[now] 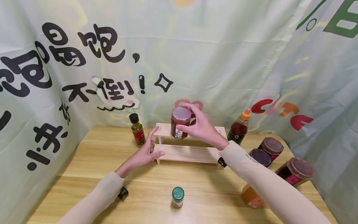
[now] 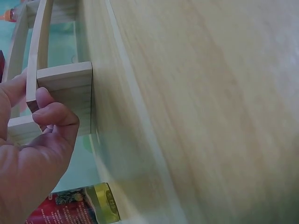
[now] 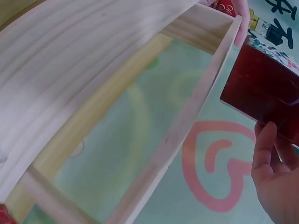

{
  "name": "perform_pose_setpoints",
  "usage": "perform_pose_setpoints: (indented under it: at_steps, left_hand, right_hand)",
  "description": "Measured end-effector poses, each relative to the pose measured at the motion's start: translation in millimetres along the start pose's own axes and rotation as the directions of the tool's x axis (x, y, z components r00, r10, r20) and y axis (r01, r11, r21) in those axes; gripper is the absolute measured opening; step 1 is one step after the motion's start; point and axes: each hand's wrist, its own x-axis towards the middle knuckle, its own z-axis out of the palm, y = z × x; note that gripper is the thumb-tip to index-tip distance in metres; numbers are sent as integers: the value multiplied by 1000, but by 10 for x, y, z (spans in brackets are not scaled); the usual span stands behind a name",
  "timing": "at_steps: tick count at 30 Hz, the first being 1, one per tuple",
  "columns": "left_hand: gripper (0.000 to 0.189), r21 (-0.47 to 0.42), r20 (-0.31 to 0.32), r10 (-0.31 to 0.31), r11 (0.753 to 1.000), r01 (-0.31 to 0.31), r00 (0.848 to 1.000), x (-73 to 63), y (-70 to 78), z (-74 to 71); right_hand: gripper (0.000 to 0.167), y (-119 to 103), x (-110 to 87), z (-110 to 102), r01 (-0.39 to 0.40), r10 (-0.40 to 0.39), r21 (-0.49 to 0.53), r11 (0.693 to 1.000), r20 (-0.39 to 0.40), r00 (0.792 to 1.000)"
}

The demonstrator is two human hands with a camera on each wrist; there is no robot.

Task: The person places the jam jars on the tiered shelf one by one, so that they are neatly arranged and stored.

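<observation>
My right hand (image 1: pixel 204 128) grips a glass jar (image 1: pixel 179 118) of dark red contents, upright over the upper step of a two-step wooden rack (image 1: pixel 188 153). From the right wrist, the jar (image 3: pixel 259 84) overlaps the space just past the upper board's edge, with fingertips (image 3: pixel 267 133) against its side. My left hand (image 1: pixel 143 153) holds the rack's left end, thumb on the lower step and forefinger reaching to the upper one. Close up, its thumb and curled fingers pinch the end of the board (image 2: pixel 41 51).
Left of the rack stands a black-capped oil bottle (image 1: pixel 138 132); an orange-capped sauce bottle (image 1: pixel 238 128) is at its right. Several jars, including a dark one (image 1: pixel 271 146) and an orange one (image 1: pixel 250 196), stand at right beside my forearm. A green-lidded shaker (image 1: pixel 177 197) sits in front.
</observation>
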Motion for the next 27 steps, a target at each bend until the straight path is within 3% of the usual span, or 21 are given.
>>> perform_pose_setpoints:
  at_steps: [15, 23, 27]
  left_hand:
    - [113, -2, 11, 24, 1000, -24, 1000, 15, -6, 32]
    - [112, 18, 15, 85, 996, -85, 996, 17, -62, -10]
    - [112, 26, 12, 82, 996, -82, 997, 17, -64, -13]
  right_hand:
    - [83, 76, 205, 124, -31, 29, 70, 997, 31, 999]
    - [83, 57, 241, 117, -98, 92, 70, 993, 83, 992]
    - [86, 55, 243, 113, -118, 110, 68, 991, 110, 988]
